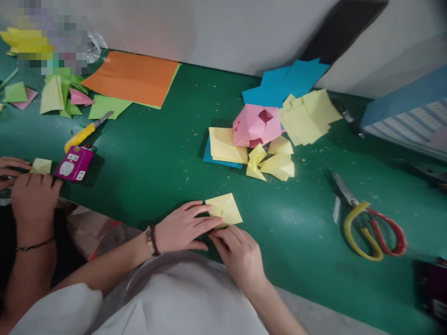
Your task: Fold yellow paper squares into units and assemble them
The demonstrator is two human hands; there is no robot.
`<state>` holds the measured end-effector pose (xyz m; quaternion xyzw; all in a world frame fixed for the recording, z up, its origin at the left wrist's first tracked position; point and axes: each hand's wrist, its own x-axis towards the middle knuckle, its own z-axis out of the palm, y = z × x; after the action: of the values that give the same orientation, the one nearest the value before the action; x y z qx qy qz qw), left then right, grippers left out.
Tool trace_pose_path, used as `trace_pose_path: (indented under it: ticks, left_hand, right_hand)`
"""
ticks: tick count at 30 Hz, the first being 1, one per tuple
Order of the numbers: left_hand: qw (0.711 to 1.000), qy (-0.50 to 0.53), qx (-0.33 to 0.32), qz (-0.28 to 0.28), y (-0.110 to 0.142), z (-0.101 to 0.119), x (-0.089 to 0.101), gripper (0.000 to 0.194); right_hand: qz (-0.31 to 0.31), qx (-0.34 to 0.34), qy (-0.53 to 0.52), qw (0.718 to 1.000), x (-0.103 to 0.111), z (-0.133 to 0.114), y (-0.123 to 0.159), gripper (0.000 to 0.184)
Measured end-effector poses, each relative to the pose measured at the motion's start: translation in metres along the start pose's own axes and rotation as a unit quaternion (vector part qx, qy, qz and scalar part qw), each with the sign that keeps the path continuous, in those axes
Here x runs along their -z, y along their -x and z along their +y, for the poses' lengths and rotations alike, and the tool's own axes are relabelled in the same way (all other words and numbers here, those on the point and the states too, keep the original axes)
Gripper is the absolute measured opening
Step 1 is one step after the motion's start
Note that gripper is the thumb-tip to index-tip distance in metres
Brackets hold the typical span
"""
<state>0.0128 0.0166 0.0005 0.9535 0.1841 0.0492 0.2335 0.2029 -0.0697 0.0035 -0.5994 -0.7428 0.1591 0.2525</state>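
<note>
A yellow paper square (pixel 224 210) is pressed by the left hand (pixel 185 228) and pinched by the right hand (pixel 237 258). Folded yellow units (pixel 270 160) lie finished; a yellow sheet stack (pixel 226 145) remains unfolded.

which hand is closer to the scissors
Right. The right hand is nearer, lying to the left of the scissors and lower in the view; the left hand is farther off, beyond the right hand on that same side.
</note>
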Motion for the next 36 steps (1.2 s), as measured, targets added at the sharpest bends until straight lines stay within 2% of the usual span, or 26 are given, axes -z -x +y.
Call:
trace_pose_path:
  ticks: [2, 3, 5, 11, 15, 17, 19, 21, 23, 25, 29, 36]
  left_hand:
    - [1.000, -0.011, -0.013, -0.001, 0.001, 0.000, 0.000, 0.067]
    - [1.000, -0.016, -0.019, -0.001, 0.001, 0.000, 0.000, 0.067]
    - [0.999, -0.024, -0.028, -0.001, 0.002, 0.000, 0.001, 0.066]
    - [1.000, -0.003, -0.024, 0.018, 0.002, 0.003, -0.001, 0.059]
    - [0.996, 0.051, -0.024, 0.064, 0.001, 0.008, -0.001, 0.055]
    - [0.989, 0.085, 0.010, 0.118, -0.003, 0.010, 0.002, 0.045]
    - [0.975, 0.099, 0.089, 0.179, -0.009, 0.010, 0.008, 0.036]
    - [0.961, 0.082, 0.174, 0.201, -0.017, 0.010, 0.015, 0.041]
    - [0.963, 0.053, 0.207, 0.166, -0.026, 0.009, 0.019, 0.055]
    - [0.971, 0.033, 0.204, 0.124, -0.034, 0.010, 0.020, 0.061]
    - [0.972, 0.026, 0.209, 0.107, -0.042, 0.014, 0.014, 0.050]
    - [0.965, 0.051, 0.235, 0.100, -0.046, 0.018, 0.007, 0.043]
  right_hand:
    - [0.027, -0.055, -0.031, 0.998, 0.009, 0.009, -0.001, 0.012]
    - [0.052, -0.092, -0.024, 0.994, 0.014, 0.015, -0.002, 0.013]
    - [0.057, -0.137, -0.009, 0.989, 0.023, 0.026, -0.004, 0.019]
    - [0.014, -0.120, 0.011, 0.993, 0.024, 0.036, -0.011, 0.028]
    - [0.005, -0.096, -0.003, 0.995, 0.021, 0.037, -0.017, 0.020]
    - [-0.003, -0.087, -0.016, 0.996, 0.022, 0.040, -0.020, 0.019]
    - [-0.010, -0.087, -0.026, 0.996, 0.026, 0.042, -0.023, 0.019]
    - [-0.013, -0.088, -0.024, 0.996, 0.029, 0.043, -0.025, 0.018]
    - [-0.021, -0.078, -0.010, 0.997, 0.031, 0.042, -0.025, 0.018]
    - [-0.033, -0.062, 0.020, 0.997, 0.030, 0.040, -0.024, 0.019]
    - [-0.025, -0.051, 0.068, 0.996, 0.021, 0.036, -0.020, 0.018]
    - [0.000, -0.057, 0.024, 0.998, 0.021, 0.029, -0.012, 0.017]
